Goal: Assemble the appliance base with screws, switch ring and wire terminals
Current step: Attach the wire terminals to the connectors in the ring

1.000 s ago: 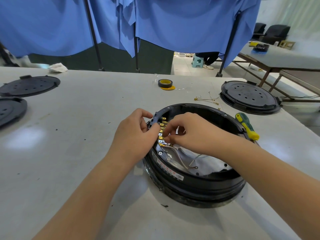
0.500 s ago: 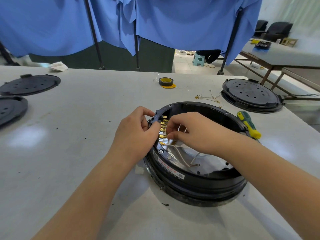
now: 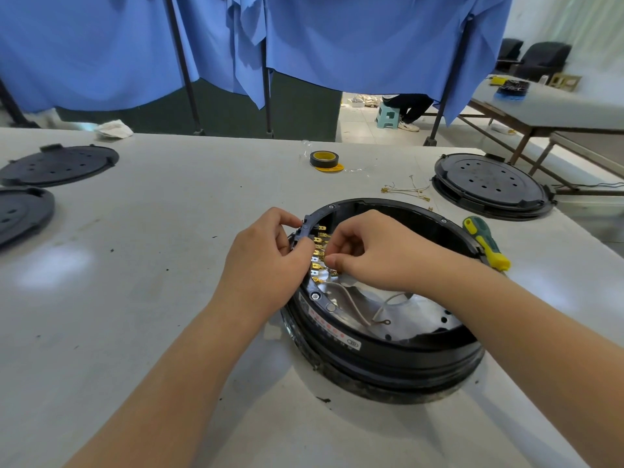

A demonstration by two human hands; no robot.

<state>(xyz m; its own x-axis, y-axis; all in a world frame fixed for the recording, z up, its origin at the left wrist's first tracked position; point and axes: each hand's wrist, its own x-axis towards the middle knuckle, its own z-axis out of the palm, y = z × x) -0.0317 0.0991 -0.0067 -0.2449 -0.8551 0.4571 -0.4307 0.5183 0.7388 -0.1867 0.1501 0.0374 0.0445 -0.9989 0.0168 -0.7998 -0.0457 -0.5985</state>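
The left hand (image 3: 266, 261) gripped the switch block (image 3: 305, 229), apparently bracing it, while the right hand (image 3: 368, 251) pinched a wire terminal (image 3: 332, 272) against the tabs (image 3: 317, 256) beside it.

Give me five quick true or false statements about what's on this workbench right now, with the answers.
1. The green and yellow screwdriver lies at the right edge of the round black appliance base. True.
2. The left hand rests flat on the white table, away from the base. False: it grips the black switch block on the base's rim.
3. The black roll of tape with a yellow core sits inside the base. False: it lies on the table beyond it.
4. The right hand pinches at the row of brass terminals. True.
5. A white wire with a ring end lies loose inside the base. True.
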